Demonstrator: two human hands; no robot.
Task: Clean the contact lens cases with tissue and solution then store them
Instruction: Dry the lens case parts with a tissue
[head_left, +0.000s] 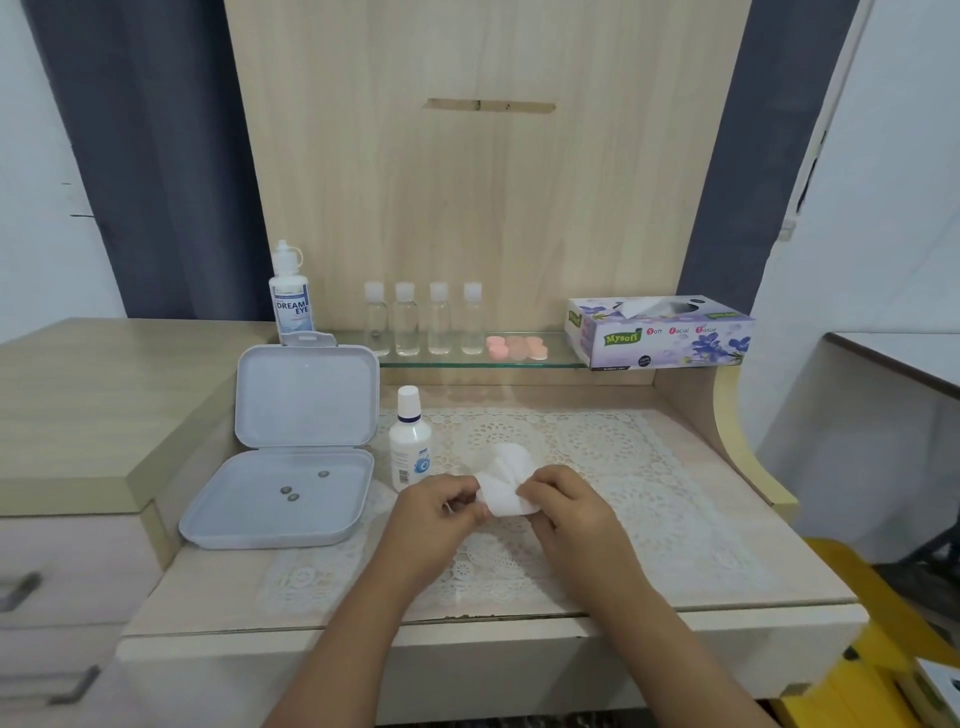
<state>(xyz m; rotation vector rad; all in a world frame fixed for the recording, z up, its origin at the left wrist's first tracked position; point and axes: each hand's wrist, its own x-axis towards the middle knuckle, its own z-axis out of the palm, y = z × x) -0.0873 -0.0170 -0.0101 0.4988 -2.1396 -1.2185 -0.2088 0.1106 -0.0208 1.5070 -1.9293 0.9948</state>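
The wooden table (727, 545) carries a white lace mat (597, 457), taken here as the landmark. On a glass shelf (561, 361) behind the mat stand a Mysoft tissue box (670, 335), four small clear bottles (422, 319), a Dream Eye solution bottle (290, 296) and pink contact lens cases (517, 347). Left of the mat lies an open grey storage box (291, 457). At the mat's left edge stands a white solution bottle (409, 441). Over the mat's middle, the left hand (434, 512) and right hand (563, 501) each pinch a crumpled tissue (506, 483) between them; whether it wraps a case cannot be told.
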